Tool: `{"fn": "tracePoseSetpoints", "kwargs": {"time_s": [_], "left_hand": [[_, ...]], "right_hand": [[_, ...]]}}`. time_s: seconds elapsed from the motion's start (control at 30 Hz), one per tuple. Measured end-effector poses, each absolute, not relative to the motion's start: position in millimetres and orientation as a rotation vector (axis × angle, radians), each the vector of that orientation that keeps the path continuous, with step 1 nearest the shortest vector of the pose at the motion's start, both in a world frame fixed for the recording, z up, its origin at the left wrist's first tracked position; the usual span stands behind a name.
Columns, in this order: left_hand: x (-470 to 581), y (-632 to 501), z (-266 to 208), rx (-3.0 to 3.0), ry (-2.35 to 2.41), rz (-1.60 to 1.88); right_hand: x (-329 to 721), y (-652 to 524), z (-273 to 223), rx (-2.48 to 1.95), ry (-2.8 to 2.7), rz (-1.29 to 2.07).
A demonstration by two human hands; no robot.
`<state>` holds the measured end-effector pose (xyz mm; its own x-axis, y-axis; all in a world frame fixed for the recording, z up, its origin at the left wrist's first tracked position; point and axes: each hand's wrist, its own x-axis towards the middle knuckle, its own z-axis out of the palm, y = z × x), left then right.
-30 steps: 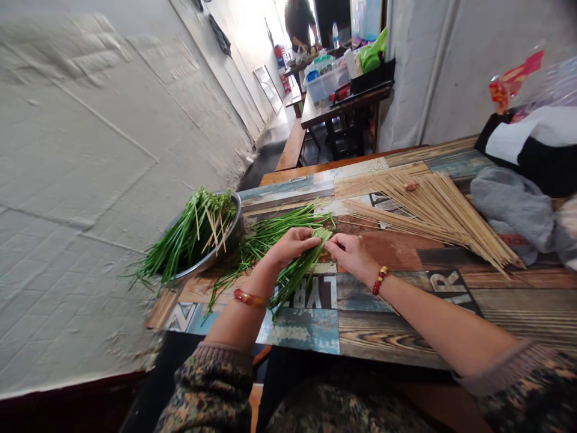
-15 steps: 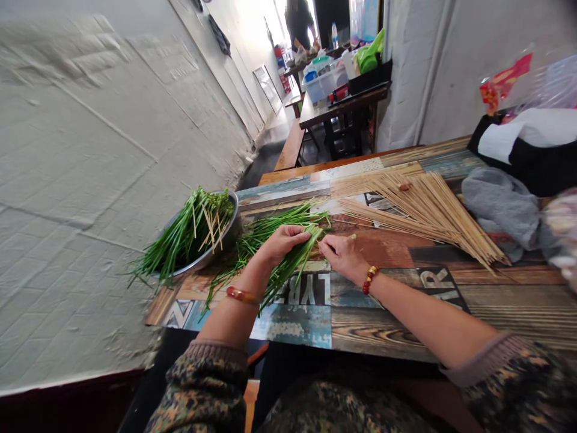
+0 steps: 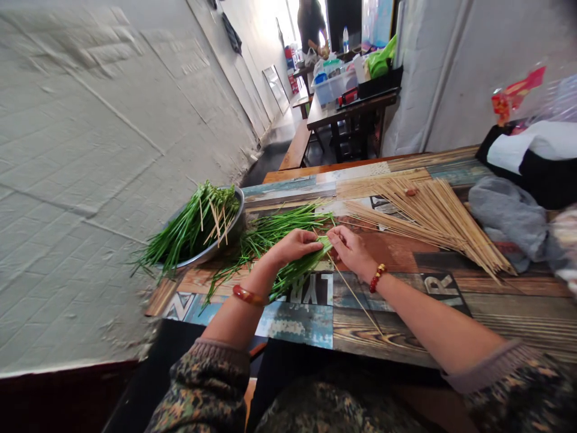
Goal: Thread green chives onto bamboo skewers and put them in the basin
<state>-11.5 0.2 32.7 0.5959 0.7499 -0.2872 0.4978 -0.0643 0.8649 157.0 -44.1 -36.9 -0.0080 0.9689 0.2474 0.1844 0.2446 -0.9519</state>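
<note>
My left hand point(image 3: 295, 246) is closed round a small bunch of green chives point(image 3: 297, 269), whose leaves hang toward the table's near edge. At the pale stem ends, my right hand point(image 3: 354, 249) has its fingertips pinched against the bunch, close to the left fingers. A thin bamboo skewer point(image 3: 356, 294) slants from beneath the stems toward the near edge; its upper end is hidden by the hands and chives. Loose chives point(image 3: 283, 224) lie just beyond my left hand. To the right, many bamboo skewers point(image 3: 455, 216) are fanned out on the table.
A metal bowl point(image 3: 238, 224) by the left wall holds chives with several skewers point(image 3: 219, 224) sticking out. A grey plastic bag point(image 3: 505, 201) and a black-and-white bundle point(image 3: 532, 153) lie at right. Farther off stand a plastic bin point(image 3: 333, 87) and a person point(image 3: 311, 27).
My right fingers have come up against the chives' stem ends. The skewer now shows plainly, slanting below the hands. The whole view has shifted slightly.
</note>
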Motion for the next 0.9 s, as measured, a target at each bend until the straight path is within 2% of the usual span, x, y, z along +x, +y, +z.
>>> {"fn": "tracePoseSetpoints", "kwargs": {"time_s": [0.3,0.43,0.63,0.7,0.9], "left_hand": [[7,-10,-3,1.745,1.079,0.506],[-7,-8,5,1.614,1.054,0.55],[-30,27,12,1.616,1.244,0.94],[-28,38,6,1.82,1.324,0.908],[-9,56,-10,2.578,1.464,0.492]], "right_hand": [[148,-40,-49,-1.179,-1.337,0.957],[148,-40,-49,-1.22,-1.299,0.971],[147,-42,-47,-1.254,-1.254,0.982],[146,-42,-47,-1.254,-1.255,0.993],[147,-41,-48,-1.249,-1.288,0.985]]}}
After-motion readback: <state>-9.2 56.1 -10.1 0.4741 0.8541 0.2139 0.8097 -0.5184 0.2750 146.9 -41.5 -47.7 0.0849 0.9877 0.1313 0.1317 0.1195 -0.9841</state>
